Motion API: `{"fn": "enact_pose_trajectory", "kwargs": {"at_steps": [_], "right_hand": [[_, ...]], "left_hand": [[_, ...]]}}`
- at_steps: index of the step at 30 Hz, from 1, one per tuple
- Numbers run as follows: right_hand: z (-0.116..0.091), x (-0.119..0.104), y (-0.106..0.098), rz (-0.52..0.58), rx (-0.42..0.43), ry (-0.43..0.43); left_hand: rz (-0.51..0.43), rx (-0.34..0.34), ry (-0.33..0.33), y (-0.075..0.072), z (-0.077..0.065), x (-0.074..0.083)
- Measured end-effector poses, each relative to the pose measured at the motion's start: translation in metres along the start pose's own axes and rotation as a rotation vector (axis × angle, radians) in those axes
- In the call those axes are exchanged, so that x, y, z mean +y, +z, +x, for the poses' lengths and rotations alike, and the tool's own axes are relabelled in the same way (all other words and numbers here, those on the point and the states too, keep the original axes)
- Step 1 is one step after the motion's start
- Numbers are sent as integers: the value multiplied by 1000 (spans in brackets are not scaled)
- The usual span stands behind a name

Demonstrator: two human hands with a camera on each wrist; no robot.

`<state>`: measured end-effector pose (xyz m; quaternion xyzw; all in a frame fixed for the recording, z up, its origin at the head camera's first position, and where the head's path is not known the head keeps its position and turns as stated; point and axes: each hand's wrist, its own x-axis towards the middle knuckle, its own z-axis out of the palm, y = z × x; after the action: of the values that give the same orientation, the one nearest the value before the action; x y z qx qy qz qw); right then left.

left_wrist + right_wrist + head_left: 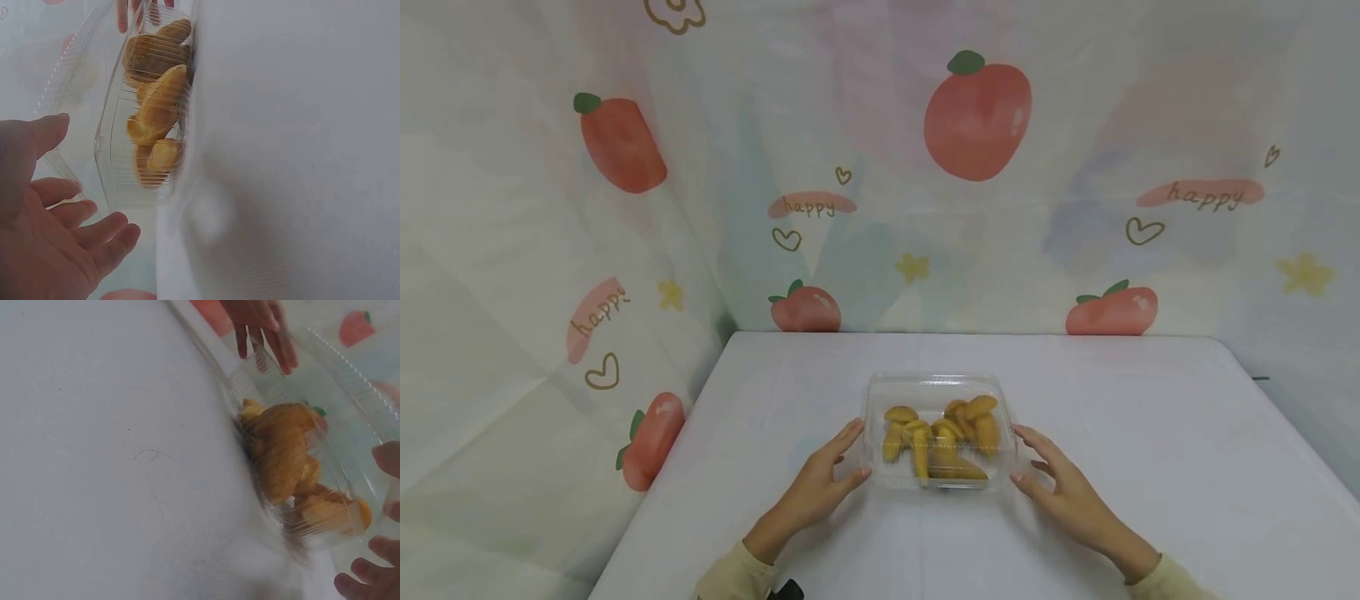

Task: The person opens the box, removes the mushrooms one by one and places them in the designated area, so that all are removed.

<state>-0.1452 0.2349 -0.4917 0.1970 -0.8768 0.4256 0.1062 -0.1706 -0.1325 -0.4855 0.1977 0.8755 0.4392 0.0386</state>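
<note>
A clear plastic clamshell box (936, 385) sits on the white table, with several yellow-brown mushrooms (946, 437) inside. On its left side is my left hand (816, 492), fingers spread and extended, the tips at or very near the wall. My right hand (1071, 504) mirrors it on the right side, its thumb and fingers apart. The left wrist view shows the left hand (65, 240) with loosely bent fingers beside the box's ribbed plastic. In the right wrist view, the right hand (375, 569) is partly cut off by the frame edge. Whether the lid is fastened is unclear.
The white table (760, 392) extends around the box on all sides. Behind it and to the left hangs a pale cloth backdrop (880, 142) printed with red fruit, hearts and "happy". A small black object (788, 590) shows near the left sleeve.
</note>
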Motion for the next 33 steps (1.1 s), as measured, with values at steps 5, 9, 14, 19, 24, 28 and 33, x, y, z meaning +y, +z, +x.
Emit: {"fn": "enact_pose_trajectory", "kwargs": {"at_steps": [5, 9, 14, 19, 24, 28, 33], "right_hand": [[4, -1, -4, -23, -2, -17], [7, -4, -7, -15, 2, -16], [9, -5, -10, -6, -3, 11], [13, -6, -13, 2, -4, 15], [18, -7, -16, 36, -7, -6], [23, -9, -19, 62, -18, -1], [29, -11, -22, 83, -25, 8]], "left_hand": [[3, 7, 14, -3, 1, 4], [4, 8, 1, -6, 2, 6], [-5, 7, 3, -9, 3, 8], [-5, 13, 3, -10, 6, 9], [-2, 35, 25, -13, 7, 10], [-13, 41, 51, -18, 10, 11], [-26, 41, 62, -23, 15, 12]]}}
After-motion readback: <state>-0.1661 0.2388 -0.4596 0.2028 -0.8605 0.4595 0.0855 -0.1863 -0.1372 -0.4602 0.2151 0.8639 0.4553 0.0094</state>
